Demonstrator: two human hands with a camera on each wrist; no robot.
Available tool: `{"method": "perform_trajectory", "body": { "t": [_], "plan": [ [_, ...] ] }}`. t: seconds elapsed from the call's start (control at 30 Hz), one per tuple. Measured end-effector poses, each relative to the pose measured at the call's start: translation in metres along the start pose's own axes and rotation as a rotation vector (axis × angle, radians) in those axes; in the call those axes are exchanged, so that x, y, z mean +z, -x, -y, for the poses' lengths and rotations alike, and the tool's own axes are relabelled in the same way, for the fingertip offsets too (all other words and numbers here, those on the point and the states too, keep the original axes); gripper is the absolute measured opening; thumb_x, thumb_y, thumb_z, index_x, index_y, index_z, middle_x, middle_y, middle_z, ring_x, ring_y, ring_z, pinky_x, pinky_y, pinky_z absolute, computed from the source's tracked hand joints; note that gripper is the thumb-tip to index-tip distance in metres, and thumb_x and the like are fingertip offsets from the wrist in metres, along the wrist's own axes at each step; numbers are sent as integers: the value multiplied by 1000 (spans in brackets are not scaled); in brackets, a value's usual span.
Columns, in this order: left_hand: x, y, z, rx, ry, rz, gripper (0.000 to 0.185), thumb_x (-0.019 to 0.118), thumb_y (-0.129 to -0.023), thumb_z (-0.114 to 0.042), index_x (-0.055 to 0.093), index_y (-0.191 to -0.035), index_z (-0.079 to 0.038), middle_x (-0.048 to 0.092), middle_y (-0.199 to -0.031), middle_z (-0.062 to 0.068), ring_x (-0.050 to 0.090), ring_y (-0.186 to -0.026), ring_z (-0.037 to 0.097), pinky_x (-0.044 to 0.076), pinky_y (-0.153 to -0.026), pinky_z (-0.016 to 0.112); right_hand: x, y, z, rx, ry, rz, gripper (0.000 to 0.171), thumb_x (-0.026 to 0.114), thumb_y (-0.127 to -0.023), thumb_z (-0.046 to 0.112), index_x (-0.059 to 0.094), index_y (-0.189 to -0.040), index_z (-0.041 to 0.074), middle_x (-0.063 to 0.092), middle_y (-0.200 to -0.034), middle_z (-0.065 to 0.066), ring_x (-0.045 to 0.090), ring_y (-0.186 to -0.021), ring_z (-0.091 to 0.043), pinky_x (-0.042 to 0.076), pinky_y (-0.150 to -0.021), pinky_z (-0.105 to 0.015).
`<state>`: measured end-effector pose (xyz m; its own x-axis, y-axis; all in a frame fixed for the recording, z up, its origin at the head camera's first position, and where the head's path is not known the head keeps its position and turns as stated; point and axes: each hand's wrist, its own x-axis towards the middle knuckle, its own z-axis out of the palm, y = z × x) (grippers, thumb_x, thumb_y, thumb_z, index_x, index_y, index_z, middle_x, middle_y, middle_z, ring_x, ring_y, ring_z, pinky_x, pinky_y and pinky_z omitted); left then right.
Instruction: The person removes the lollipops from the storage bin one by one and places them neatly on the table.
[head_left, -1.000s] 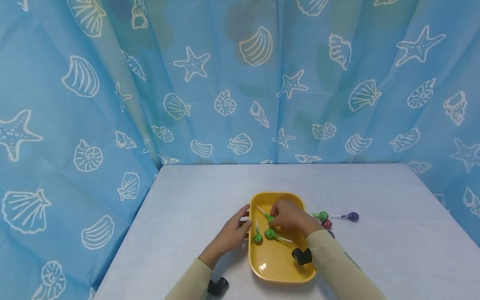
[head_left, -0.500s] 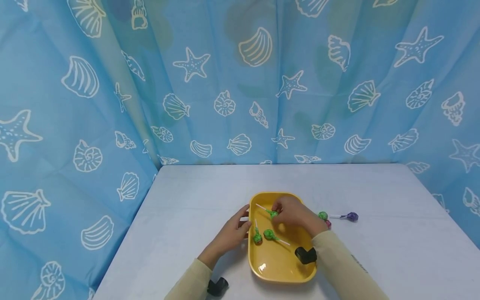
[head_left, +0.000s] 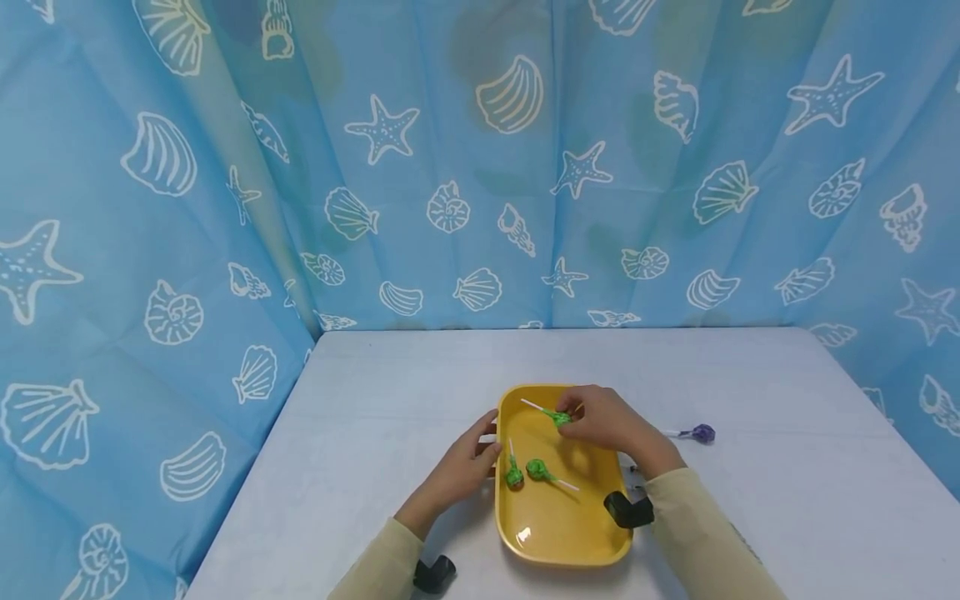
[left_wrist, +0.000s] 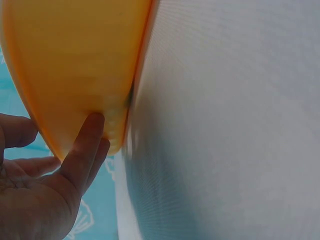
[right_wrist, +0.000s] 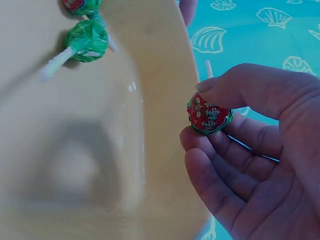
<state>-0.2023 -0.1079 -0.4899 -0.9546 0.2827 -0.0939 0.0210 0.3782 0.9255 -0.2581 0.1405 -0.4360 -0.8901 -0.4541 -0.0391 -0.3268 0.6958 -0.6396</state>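
My right hand (head_left: 606, 419) pinches a green-wrapped lollipop (head_left: 561, 417) by its candy head, above the far end of the yellow tray (head_left: 562, 546). In the right wrist view the lollipop (right_wrist: 207, 114) shows a red label, between thumb and fingertips, its white stick pointing away. My left hand (head_left: 462, 467) rests against the tray's left side. The left wrist view shows its fairly straight fingers (left_wrist: 85, 145) touching the tray's outer wall (left_wrist: 80, 60). Inside the tray lie two more green lollipops, one upright in view (head_left: 514, 477) and one slanting right (head_left: 538, 470).
A purple lollipop (head_left: 702, 433) lies on the white table (head_left: 405, 375) right of the tray. My right forearm hides part of the table beside the tray. A blue shell-print curtain (head_left: 450, 167) hangs behind and at both sides. Black wrist cameras (head_left: 628, 509) are worn on both arms.
My right hand has lifted the green lollipop from among the others and moved it right, toward the tray's right rim. The left hand has stayed against the tray.
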Motion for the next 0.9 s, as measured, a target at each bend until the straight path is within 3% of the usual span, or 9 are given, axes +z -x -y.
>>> {"method": "perform_trajectory", "body": {
  "t": [0.2,0.6,0.9],
  "plan": [
    [-1,0,0,5,20,6,56,47,-108,-13,28,-161,-9,44,-150,19,54,-130,36,60,-91,36,-5,10,-2,27,-50,-14,22,77,-84,14,71,-104,5,67,-96,-2,61,-87,-20,61,-79,-37],
    [0,1,-1,-6,2,-5,56,49,-108,-14,29,-160,-10,45,-149,18,55,-130,36,60,-91,37,-16,28,-10,-6,-92,-74,25,74,-87,13,71,-110,3,68,-101,-4,64,-93,-24,61,-83,-43],
    [0,0,1,2,1,-4,56,48,-108,-14,29,-161,-10,45,-150,18,55,-130,36,60,-91,37,-12,39,-23,46,-79,-129,27,74,-87,15,71,-112,6,69,-103,-2,64,-94,-22,61,-87,-45]
  ]
}}
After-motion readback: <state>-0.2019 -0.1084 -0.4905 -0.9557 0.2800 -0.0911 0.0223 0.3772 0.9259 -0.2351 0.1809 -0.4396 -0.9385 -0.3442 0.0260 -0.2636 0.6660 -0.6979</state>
